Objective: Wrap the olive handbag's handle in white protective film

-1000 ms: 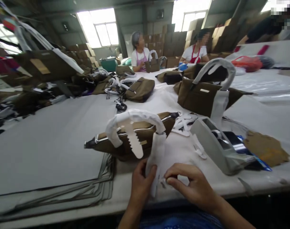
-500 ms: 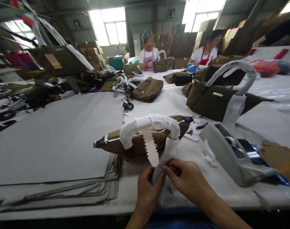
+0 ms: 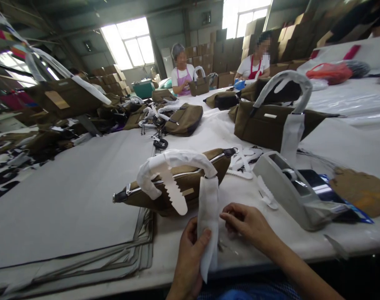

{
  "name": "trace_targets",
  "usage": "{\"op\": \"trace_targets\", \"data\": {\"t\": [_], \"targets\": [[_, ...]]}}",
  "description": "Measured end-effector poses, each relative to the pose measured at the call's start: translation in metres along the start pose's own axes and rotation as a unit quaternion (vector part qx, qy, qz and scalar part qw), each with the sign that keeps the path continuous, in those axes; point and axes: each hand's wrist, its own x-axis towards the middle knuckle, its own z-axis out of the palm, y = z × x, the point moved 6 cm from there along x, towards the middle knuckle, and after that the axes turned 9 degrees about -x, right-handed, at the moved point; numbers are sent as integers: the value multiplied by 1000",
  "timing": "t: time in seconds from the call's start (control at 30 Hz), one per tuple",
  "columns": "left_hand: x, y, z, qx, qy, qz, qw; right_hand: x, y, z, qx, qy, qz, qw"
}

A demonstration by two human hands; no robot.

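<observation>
A brown zipped handbag [image 3: 177,189] lies on the white table [image 3: 227,137] in front of me, its handle [image 3: 177,160] wrapped in white paper. A loose white paper strip [image 3: 207,216] hangs down from the handle's right end. My left hand [image 3: 190,258] pinches this strip near its lower end, thumb on top. My right hand [image 3: 247,225] sits just right of the strip with fingers curled and pinched; what they hold is too small to name.
A grey tape dispenser [image 3: 290,191] stands to the right. Behind it is a larger brown bag [image 3: 268,121] with a wrapped handle. Grey sheets [image 3: 67,196] are stacked at left. More bags [image 3: 183,118] lie farther back, where two people sit.
The paper strip now hangs straight and longer from the handle, with my left hand lower on it. My right hand has come off the strip and moved a little right.
</observation>
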Motion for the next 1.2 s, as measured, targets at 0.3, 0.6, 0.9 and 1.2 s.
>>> {"op": "trace_targets", "data": {"t": [0.3,0.6,0.9,1.2], "targets": [[-1,-6,10,43,2,23,999,-36,-4,10,108,20,8,994],[16,-14,19,139,-25,136,981,-4,-32,24,97,87,-31,991],[-11,56,-48,317,183,325,872,2,-2,-30,42,174,-81,981],[22,115,-29,502,268,377,730,-48,-50,-71,-123,206,-237,942]]}}
